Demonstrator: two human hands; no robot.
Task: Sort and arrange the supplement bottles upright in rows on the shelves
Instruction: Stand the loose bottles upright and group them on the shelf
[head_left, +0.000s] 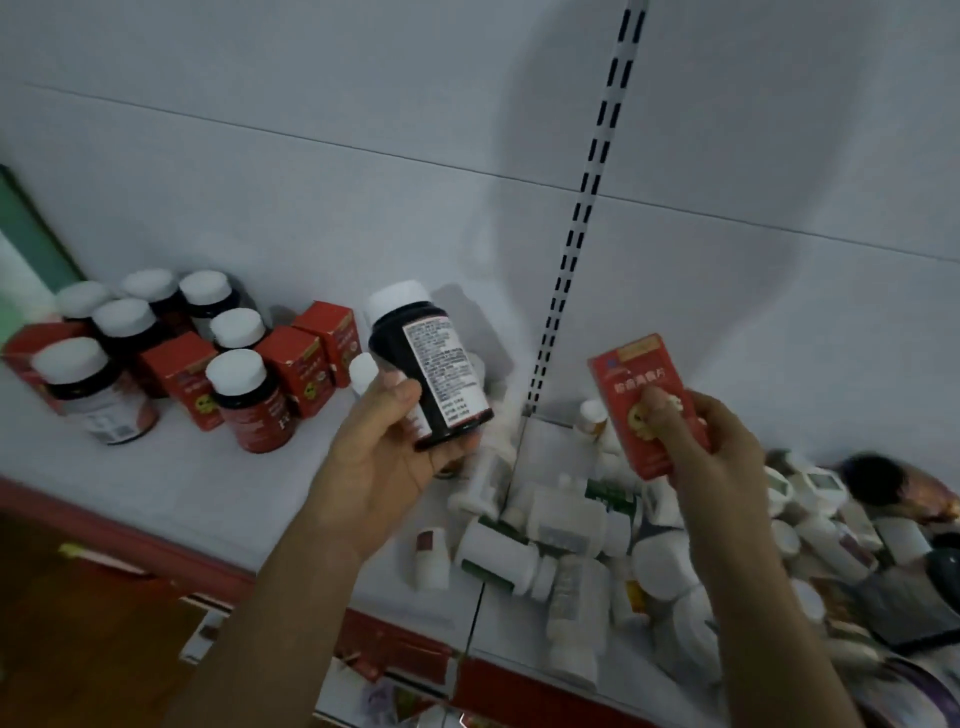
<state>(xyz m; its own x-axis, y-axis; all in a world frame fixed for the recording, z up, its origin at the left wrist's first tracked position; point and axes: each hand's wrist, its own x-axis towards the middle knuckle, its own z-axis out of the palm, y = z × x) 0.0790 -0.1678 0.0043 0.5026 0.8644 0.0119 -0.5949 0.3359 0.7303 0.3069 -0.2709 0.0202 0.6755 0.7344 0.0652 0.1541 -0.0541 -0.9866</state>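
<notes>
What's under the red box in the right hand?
A pile of white bottles lying on the shelf, mostly on their sides. The red box and right hand cover part of the pile, so what lies beneath them is hidden.

White shelf (218, 499): upright bottles (249, 400), red boxes (183, 379), toppled bottles (566, 525).
</notes>
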